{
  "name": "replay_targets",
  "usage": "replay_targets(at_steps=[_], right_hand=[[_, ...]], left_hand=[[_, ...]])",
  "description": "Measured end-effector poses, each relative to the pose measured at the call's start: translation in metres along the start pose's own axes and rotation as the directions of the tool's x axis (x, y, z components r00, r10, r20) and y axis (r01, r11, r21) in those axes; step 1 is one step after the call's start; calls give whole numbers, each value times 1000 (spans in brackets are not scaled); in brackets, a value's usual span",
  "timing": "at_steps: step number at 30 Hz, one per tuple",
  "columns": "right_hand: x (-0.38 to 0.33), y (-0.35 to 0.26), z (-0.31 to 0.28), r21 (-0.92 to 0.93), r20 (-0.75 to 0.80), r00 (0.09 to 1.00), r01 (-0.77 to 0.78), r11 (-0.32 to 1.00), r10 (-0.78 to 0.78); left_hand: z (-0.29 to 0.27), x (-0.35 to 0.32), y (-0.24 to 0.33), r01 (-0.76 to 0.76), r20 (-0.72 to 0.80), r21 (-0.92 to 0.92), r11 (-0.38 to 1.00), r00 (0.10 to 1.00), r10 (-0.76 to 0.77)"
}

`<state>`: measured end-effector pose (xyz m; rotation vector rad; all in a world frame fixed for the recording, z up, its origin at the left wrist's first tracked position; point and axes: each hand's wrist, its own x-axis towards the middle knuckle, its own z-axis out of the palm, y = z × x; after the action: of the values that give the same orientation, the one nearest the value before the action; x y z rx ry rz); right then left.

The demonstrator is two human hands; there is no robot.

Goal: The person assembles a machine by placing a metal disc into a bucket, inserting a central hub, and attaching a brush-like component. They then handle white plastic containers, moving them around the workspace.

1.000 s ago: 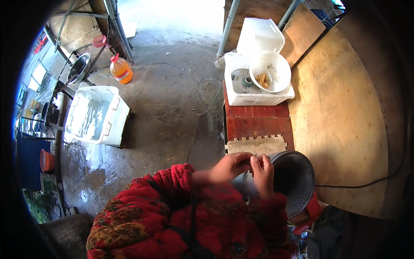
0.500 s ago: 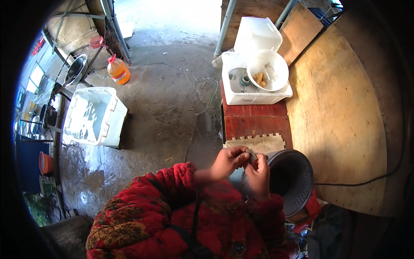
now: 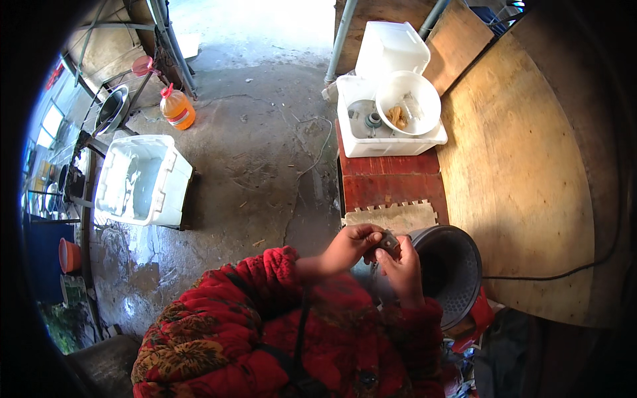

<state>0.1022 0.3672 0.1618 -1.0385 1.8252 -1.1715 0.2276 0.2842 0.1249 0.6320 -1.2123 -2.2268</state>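
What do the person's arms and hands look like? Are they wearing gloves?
No gloves: the left hand and the right hand are bare. Both arms are covered to the wrists by thick, puffy red sleeves with a flowery pattern in yellow, green and dark patches. A dark strap runs down the front of the jacket.

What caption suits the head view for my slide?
Both hands, left hand and right hand, grip a small dark object beside a black perforated bucket.

Obscured detail
Small dark object [image 3: 389,240] between left hand [image 3: 348,247] and right hand [image 3: 402,266]: mostly covered by fingers, kind indeterminable.
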Motion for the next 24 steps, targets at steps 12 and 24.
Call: replay_targets(at_steps=[12,24], right_hand=[[3,12,-15,-47,26,996,-79,996,80],[-3,24,-6,114,-135,981,-127,985,142]], left_hand=[[4,10,-11,68,93,-46,997,994,-63],[1,18,-9,79,344,-131,988,938,-29]])
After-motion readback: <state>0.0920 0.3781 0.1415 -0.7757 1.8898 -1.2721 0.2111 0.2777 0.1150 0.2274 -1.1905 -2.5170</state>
